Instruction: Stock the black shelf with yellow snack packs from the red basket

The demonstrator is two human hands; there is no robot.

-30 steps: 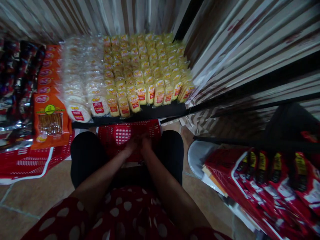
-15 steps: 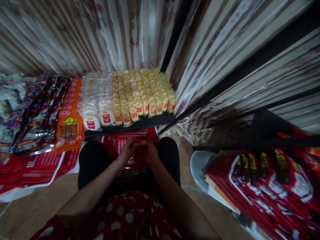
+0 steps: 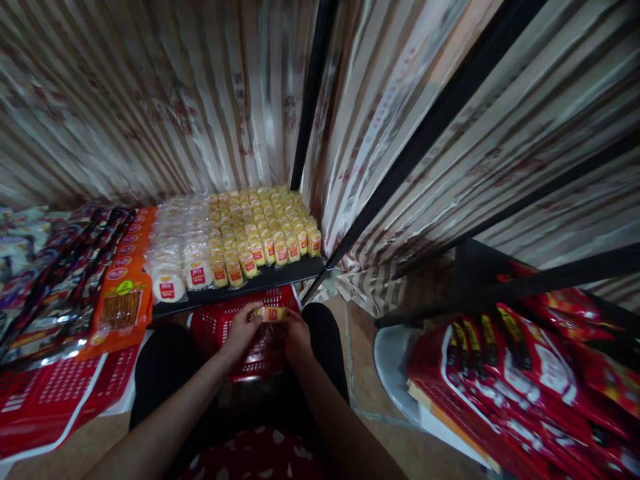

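Observation:
Between my two hands is a small yellow wrapped snack cake (image 3: 273, 314) with a red label, held over a red basket (image 3: 213, 333). My left hand (image 3: 243, 327) has its fingers closed on one end. On the other end, the fingers of my right hand (image 3: 296, 333) are closed too. Just beyond, rows of the same yellow packs (image 3: 263, 230) stand on a black shelf (image 3: 240, 293). Left of them are rows of round white packs in clear wrappers (image 3: 177, 260).
An orange snack bag (image 3: 120, 293) and dark shiny packets (image 3: 60, 280) lie at the left, above another red basket (image 3: 50, 407). Striped curtains (image 3: 200, 87) hang behind black metal bars (image 3: 400, 160). At the right, red packets (image 3: 535, 373) fill a basket beside a grey stool (image 3: 393, 367).
My view has shifted, so the shelf sits lower and further left. The pack in my hands now shows its label side more clearly. Both hands stay over the basket.

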